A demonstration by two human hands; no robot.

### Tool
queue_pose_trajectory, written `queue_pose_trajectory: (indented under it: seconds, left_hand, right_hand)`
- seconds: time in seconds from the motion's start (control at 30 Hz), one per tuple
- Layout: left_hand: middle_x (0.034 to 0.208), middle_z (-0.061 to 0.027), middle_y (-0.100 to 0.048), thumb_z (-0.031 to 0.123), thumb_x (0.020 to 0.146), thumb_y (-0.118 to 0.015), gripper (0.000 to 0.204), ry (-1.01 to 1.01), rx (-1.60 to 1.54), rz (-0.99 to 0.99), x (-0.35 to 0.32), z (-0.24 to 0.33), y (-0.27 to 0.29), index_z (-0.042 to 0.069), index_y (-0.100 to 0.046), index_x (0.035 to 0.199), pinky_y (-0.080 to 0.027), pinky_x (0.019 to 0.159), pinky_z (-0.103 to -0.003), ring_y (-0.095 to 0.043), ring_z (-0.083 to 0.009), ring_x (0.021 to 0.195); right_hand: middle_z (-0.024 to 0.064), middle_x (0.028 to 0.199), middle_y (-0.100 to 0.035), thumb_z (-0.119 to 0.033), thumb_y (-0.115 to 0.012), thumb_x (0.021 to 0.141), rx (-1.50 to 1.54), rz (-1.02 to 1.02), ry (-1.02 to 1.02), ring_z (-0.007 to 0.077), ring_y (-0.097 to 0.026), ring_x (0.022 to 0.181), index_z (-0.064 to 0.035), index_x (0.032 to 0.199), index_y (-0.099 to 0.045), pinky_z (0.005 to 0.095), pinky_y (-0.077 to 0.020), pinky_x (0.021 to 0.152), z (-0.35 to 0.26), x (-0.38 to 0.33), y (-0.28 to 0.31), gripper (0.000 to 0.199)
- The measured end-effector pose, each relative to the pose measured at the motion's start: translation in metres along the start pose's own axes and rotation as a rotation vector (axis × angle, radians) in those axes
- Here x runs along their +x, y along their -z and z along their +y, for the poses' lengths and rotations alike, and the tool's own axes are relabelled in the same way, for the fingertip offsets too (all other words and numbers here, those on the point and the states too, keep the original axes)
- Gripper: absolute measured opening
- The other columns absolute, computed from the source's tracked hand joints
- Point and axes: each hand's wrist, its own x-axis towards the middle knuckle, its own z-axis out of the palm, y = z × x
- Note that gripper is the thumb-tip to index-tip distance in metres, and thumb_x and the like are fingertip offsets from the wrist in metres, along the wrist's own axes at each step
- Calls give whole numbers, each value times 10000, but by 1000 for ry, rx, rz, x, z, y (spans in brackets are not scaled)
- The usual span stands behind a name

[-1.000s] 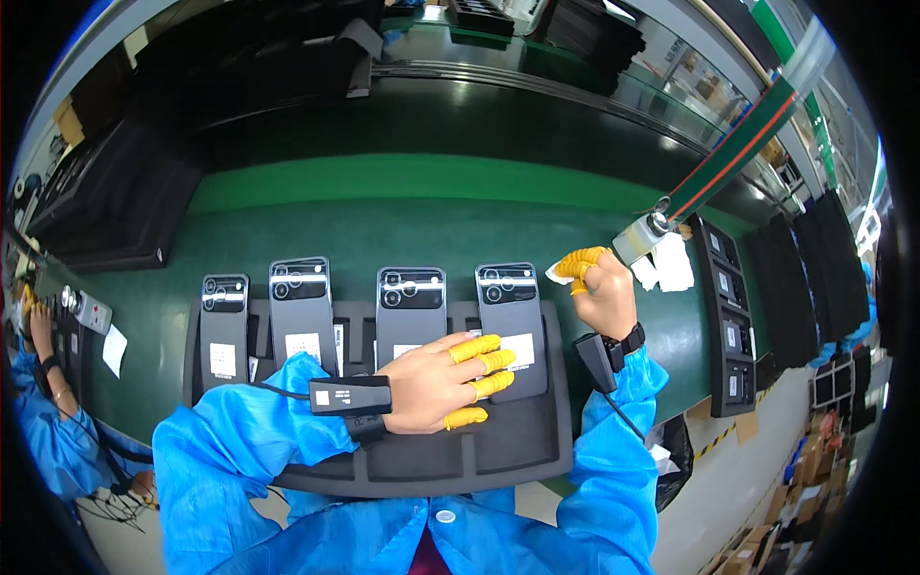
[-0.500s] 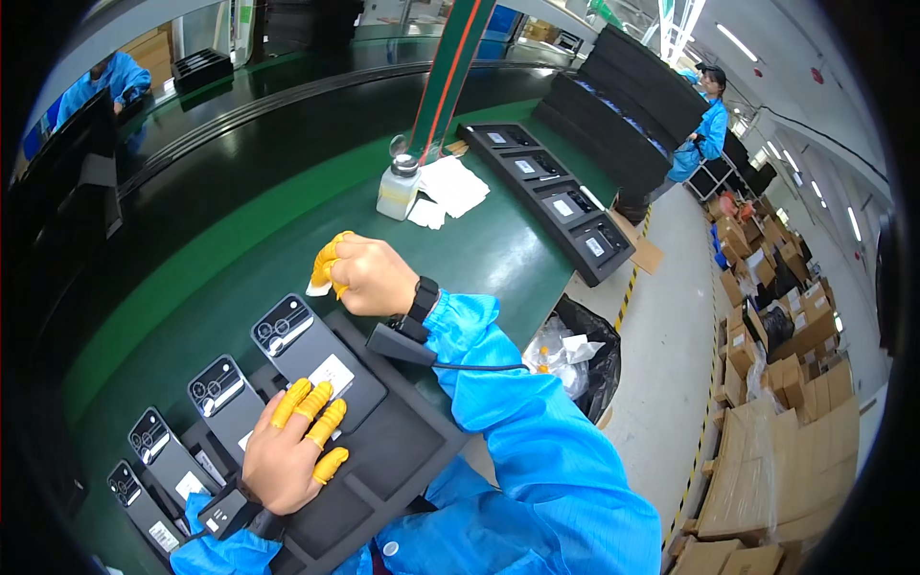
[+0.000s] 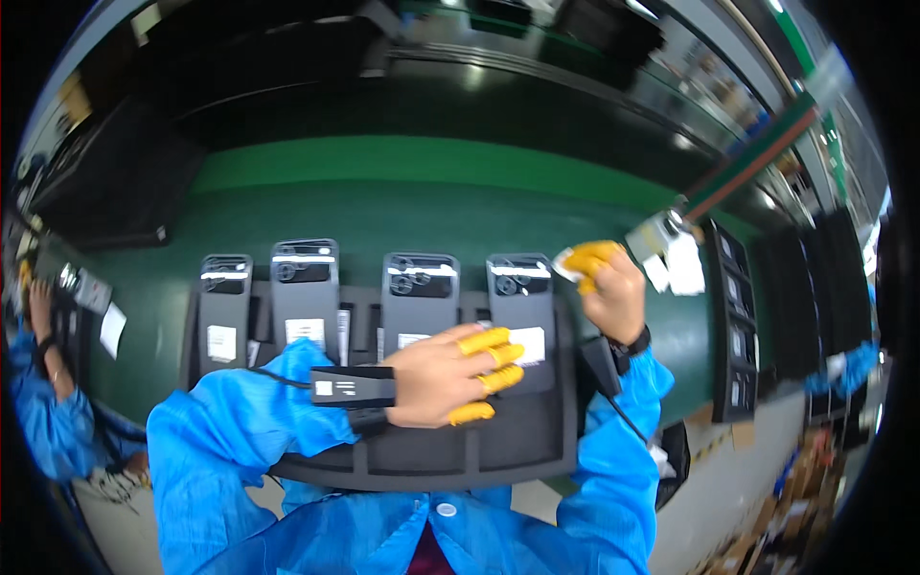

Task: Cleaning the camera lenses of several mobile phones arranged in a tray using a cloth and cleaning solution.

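Four phones (image 3: 422, 312) overhang tray (image 3: 518, 450) edge | right hand (image 3: 610, 292) alongside | green tabletop (image 3: 422, 213) beyond

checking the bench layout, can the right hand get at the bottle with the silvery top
Probably yes: the bottle stands on the green table just beyond the right hand, with nothing visible between them, though that hand seems to pinch a white wipe.

Phones (image 3: 421, 314): smooth, matt backs. Camera strips (image 3: 436, 280): shiny, like glass. Stickers (image 3: 305, 331): paper. Tray (image 3: 517, 433): dull, soft-looking foam. Table (image 3: 431, 216): smooth, bit shiny. Finger covers (image 3: 485, 340): wrinkly, rubbery. Sleeves (image 3: 206, 422): thin, creased cloth, slight shine. Bottle (image 3: 651, 237): cloudy plastic, shiny metal-looking cap (image 3: 675, 221). Sheets (image 3: 686, 268): matt paper. Wipe (image 3: 565, 265): matt; cloth or paper, can't tell.
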Motion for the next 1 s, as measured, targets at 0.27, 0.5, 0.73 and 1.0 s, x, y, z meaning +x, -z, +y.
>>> queue_pose_trajectory:
  seconds: [0.27,0.5,0.73,1.0]
  left_hand:
    - [1387,-170,-462,347,884,-596,548,-6,19,25,-10,1,-16,40,-502,1328,-310,1117,-458,-418,-338,1310]
    - [1423,-141,-437,360,873,-605,565,13,31,6,-10,1,-15,58,-499,1339,-299,1128,-459,-393,-326,1338]
    - [1402,-130,-461,360,868,-611,550,10,32,7,-6,-5,-7,64,-513,1321,-304,1123,-456,-407,-325,1322]
    - [1369,-131,-491,355,856,-619,548,13,37,-5,-6,0,-7,75,-526,1317,-310,1133,-446,-421,-328,1309]
  right_hand:
    - [135,797,-634,84,-593,566,-8,-10,-2,341,-604,735,-6,839,-701,390,-510,670,-12,-6,-6,306]
    - [128,857,-645,102,-590,589,-2,18,11,339,-611,782,-8,856,-698,387,-513,689,-19,1,-9,309]
    - [136,962,-648,140,-579,617,-19,68,29,350,-608,867,-10,937,-688,394,-504,773,-17,8,-14,369]
    - [132,958,-651,135,-611,668,2,73,5,325,-622,878,-7,940,-685,399,-501,791,-24,2,-20,315]
